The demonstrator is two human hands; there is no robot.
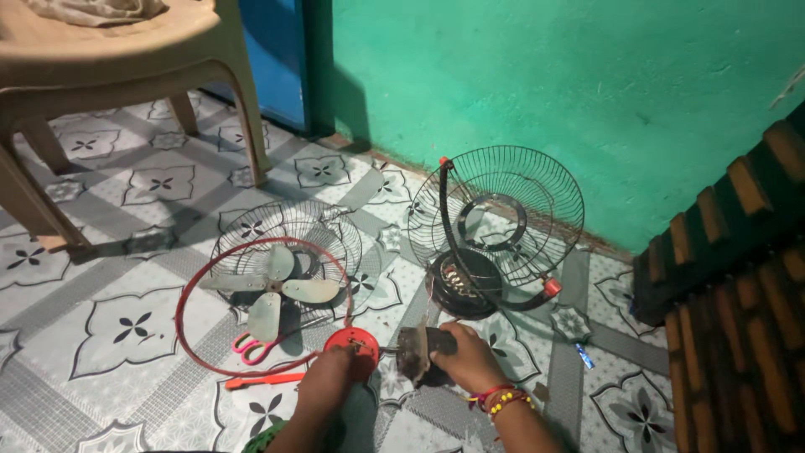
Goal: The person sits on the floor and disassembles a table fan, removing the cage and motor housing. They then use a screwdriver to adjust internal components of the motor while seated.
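Observation:
My left hand (pixel 329 375) rests on a round red fan part (pixel 352 342) on the tiled floor. My right hand (pixel 470 356), with beaded bracelets at the wrist, grips a dark grey fan motor part (pixel 417 348) beside the red piece. Just ahead stands a black wire fan guard (pixel 503 210) on its black motor housing (pixel 461 285), upright on a curved black bracket. To the left lies another wire guard (pixel 289 243) with a grey three-blade propeller (pixel 277 289) and a red ring (pixel 189 319) around it.
Pink-handled scissors (pixel 249 346) and an orange tool (pixel 262 381) lie by the red ring. A tan plastic chair (pixel 126 59) stands at the back left. A green wall (pixel 545 84) runs behind, a brown slatted bench (pixel 738 294) on the right. A small blue item (pixel 584 356) lies near it.

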